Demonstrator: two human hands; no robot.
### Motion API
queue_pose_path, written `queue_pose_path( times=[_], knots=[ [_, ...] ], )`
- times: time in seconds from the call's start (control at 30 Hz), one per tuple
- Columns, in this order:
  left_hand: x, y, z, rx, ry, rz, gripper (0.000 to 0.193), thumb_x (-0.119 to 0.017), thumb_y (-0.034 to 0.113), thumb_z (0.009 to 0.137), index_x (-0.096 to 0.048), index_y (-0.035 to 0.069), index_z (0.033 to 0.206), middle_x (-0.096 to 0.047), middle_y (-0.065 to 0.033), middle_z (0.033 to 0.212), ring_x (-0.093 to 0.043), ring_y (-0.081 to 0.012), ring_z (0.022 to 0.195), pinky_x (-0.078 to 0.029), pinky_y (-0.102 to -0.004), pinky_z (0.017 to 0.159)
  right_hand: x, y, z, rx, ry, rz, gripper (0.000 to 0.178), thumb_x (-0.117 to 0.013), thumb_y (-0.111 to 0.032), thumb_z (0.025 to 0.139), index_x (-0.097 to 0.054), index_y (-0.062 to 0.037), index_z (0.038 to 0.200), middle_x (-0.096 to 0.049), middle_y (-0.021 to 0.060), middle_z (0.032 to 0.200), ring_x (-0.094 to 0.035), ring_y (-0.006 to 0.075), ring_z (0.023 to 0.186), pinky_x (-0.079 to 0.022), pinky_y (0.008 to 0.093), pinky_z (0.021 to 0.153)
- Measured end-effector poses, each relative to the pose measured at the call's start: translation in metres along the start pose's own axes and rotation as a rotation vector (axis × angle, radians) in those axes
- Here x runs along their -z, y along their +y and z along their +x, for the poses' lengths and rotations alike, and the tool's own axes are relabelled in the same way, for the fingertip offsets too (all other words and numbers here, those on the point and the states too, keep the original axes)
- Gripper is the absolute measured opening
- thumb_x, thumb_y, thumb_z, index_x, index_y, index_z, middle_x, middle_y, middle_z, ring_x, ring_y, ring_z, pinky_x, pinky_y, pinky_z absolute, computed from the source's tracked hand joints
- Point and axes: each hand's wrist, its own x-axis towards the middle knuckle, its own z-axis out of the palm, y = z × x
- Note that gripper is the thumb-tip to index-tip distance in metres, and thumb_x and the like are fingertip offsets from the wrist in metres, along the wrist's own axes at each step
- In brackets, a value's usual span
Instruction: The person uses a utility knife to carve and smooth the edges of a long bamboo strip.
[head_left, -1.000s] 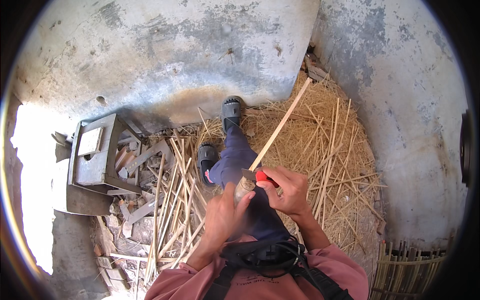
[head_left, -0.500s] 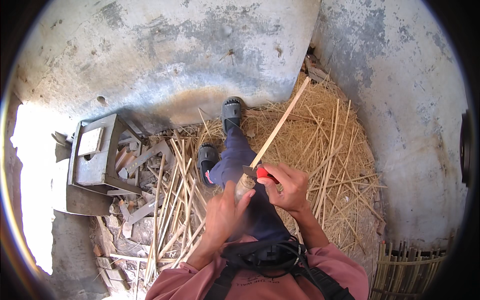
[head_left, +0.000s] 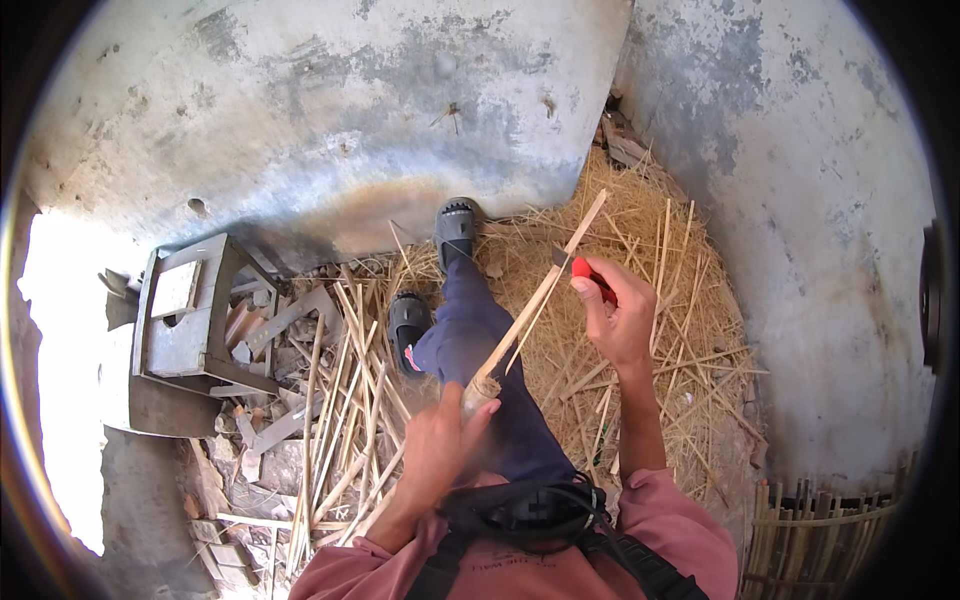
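My left hand [head_left: 438, 440] is closed round a pale, blunt-ended roll [head_left: 482, 392], perhaps cloth or wood, at the near end of a bamboo strip [head_left: 528, 314]. From there the strip slants up and to the right over my leg. My right hand [head_left: 622, 312] grips a red-handled knife [head_left: 582, 268], its short dark blade against the strip near the far end. A thin sliver hangs along the strip's right side, below the blade. My left fingers hide part of the pale roll.
Straw and thin shavings [head_left: 690, 340] cover the floor on the right. Bamboo sticks [head_left: 345, 420] lie among rubble at the left, beside an overturned wooden stool [head_left: 208, 310]. Worn walls [head_left: 330, 110] stand close ahead and right. A slatted bamboo piece [head_left: 815, 535] stands at the lower right.
My right hand has moved the knife up and away along the strip, from beside the left hand toward the far end. A sliver now stands off the strip. My left hand has shifted slightly lower.
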Motion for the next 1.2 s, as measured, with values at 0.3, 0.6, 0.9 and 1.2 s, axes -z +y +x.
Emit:
queue_pose_path(
  times=[0.3, 0.6, 0.9, 1.2],
  knots=[
    [0.006, -0.013, -0.025, 0.112, -0.174, -0.08, 0.045, -0.064, 0.043, 0.102, -0.06, -0.002, 0.106, -0.065, -0.0306, 0.074, -0.067, -0.0505, 0.074, -0.05, -0.0554, 0.064, 0.057, 0.144, 0.038, -0.355, 0.25, -0.232, 0.041, -0.057, -0.04, 0.107, -0.079, -0.0055, 0.109, -0.061, -0.0002, 0.072, -0.049, 0.0101, 0.062, -0.038, 0.0287, 0.059],
    [-0.006, -0.067, -0.004, 0.265, -0.618, -0.958, 0.055, -0.042, 0.056, 0.11, -0.055, 0.005, 0.095, -0.041, 0.0035, 0.07, -0.038, -0.0052, 0.06, -0.031, -0.0224, 0.051, 0.023, 0.188, -0.044, -0.982, -0.391, 0.202, 0.059, -0.064, -0.052, 0.101, -0.065, -0.0029, 0.133, -0.054, -0.001, 0.078, -0.046, 0.0093, 0.065, -0.04, 0.028, 0.06],
    [-0.011, -0.078, 0.013, 0.264, -0.875, -1.156, 0.073, -0.034, 0.071, 0.105, -0.06, 0.003, 0.1, -0.043, 0.0037, 0.068, -0.034, -0.0038, 0.051, -0.025, -0.0215, 0.044, -0.019, 0.125, -0.068, -0.812, -0.236, 1.238, 0.057, -0.062, -0.04, 0.106, -0.054, 0.0003, 0.145, -0.063, 0.0028, 0.093, -0.035, 0.0009, 0.053, -0.031, 0.0193, 0.049],
    [-0.019, -0.071, 0.014, 0.288, -0.909, -1.106, 0.081, -0.039, 0.081, 0.097, -0.057, 0.003, 0.101, -0.047, 0.0009, 0.067, -0.037, -0.0031, 0.048, -0.026, -0.0207, 0.042, -0.025, 0.044, -0.022, -0.553, -0.24, 1.378, 0.056, -0.073, -0.029, 0.099, -0.052, -0.0009, 0.144, -0.071, 0.0191, 0.12, -0.034, 0.0005, 0.051, -0.03, 0.0191, 0.05]
  ],
)
